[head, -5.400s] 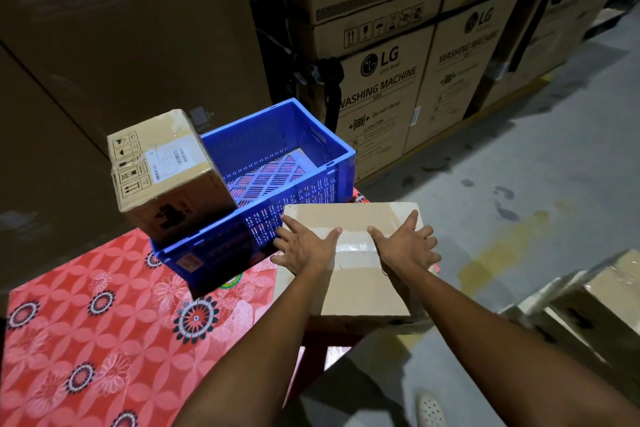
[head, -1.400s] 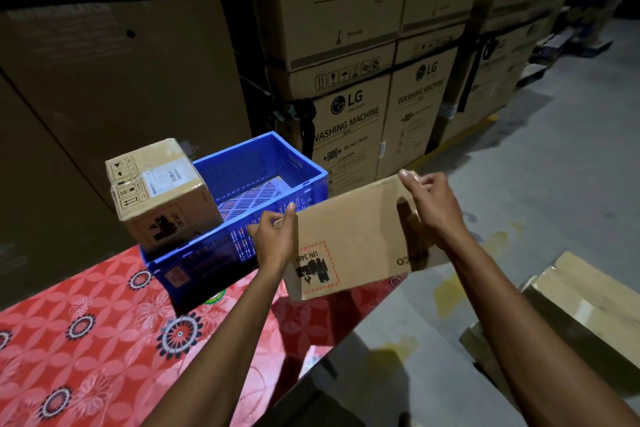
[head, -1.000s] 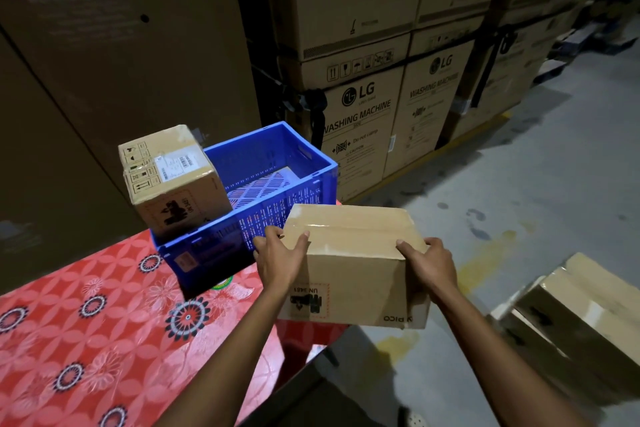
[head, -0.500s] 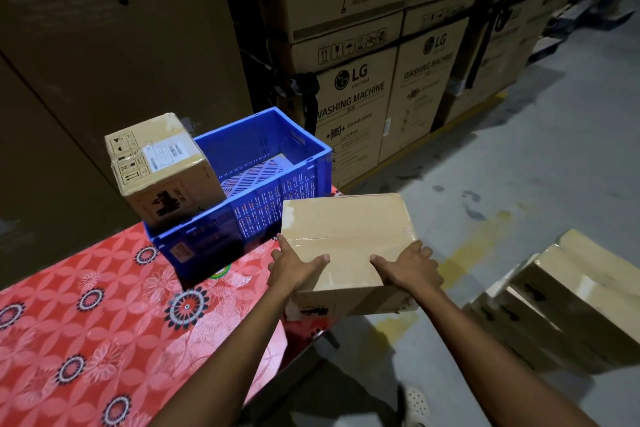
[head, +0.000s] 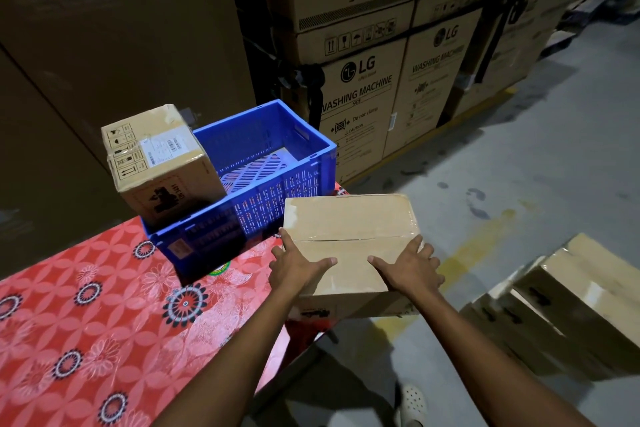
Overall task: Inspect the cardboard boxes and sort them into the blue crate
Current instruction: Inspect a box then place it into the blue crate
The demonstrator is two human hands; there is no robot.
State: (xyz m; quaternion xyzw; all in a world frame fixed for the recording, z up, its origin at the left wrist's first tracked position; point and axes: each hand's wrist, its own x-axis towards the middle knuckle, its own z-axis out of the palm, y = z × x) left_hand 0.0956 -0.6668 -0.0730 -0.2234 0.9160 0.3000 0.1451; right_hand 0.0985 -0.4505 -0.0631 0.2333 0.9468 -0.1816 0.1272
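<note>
Here the cardboard box [head: 349, 218] lies under spread fingers [head: 287, 241].

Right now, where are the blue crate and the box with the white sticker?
blue crate [head: 277, 194]: head view, near perforated wall.
box with the white sticker [head: 162, 148]: head view, on its label.

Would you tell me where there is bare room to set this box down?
Free: the right part of the blue crate, between the labelled box at its left end and its right wall; the red tablecloth in front of the crate, left of the left hand. Crowded: the table's right corner, where it and the right hand hold the plain box.
</note>
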